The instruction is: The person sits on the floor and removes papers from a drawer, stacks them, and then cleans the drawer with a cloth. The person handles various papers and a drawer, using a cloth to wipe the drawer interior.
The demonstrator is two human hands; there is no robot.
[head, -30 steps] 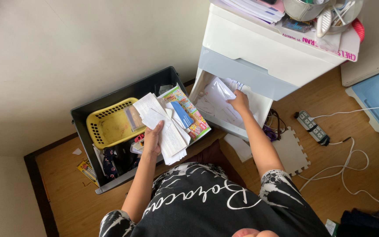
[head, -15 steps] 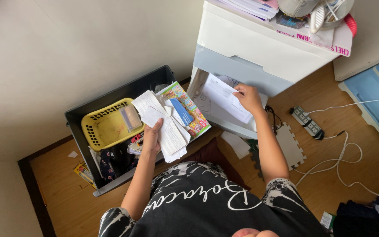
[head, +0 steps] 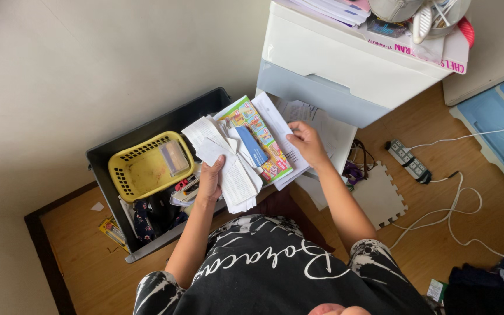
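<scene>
Over wooden floor (head: 438,245), right hand (head: 305,142) holds white sheet (head: 278,125) angled toward drawer (head: 336,137)

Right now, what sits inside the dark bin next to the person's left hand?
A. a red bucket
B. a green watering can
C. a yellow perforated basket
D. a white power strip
C: a yellow perforated basket lies in the dark bin, just beside the left hand, which grips a stack of papers.
</scene>
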